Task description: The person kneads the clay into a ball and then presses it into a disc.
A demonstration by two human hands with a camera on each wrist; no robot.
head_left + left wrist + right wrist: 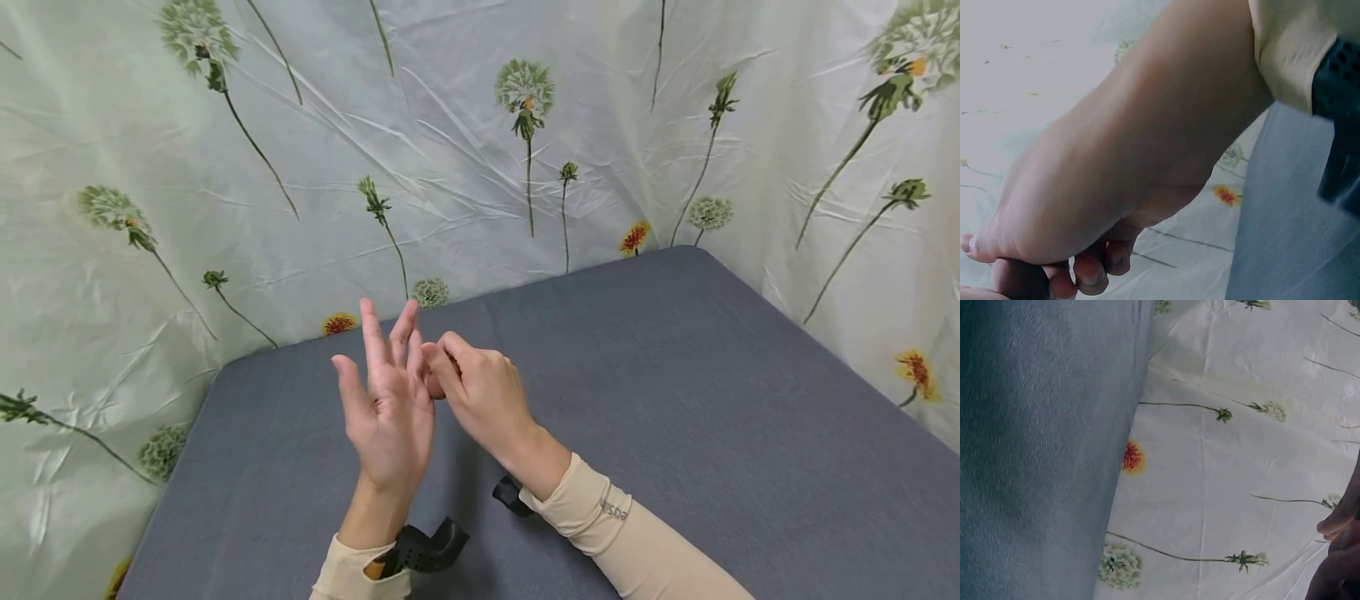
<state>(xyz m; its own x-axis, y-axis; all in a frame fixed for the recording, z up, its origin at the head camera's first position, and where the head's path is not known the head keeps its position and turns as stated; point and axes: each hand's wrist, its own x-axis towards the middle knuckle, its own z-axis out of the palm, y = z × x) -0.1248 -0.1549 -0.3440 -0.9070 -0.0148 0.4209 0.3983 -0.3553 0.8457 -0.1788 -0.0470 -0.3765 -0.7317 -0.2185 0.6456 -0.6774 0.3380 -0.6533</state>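
Observation:
My left hand (390, 417) is raised above the grey surface with its palm towards the head camera. Its thumb stands out to the side and the fingers I can make out are mostly straight. On the right, my right hand (483, 392) pinches an outer finger of the left hand, apparently the little finger, between thumb and curled fingers. That pinched finger is largely hidden. In the left wrist view the right hand (1091, 169) crosses the picture, its fingers curled at the lower left. Dark, partly cut-off fingers (1338, 565) show at the right wrist view's edge.
A grey cloth-covered table (645, 400) lies beneath both hands. White curtain (450, 125) printed with dandelions hangs behind and along the sides. Black wrist devices (431, 546) sit at both cuffs of the beige sleeves (660, 546).

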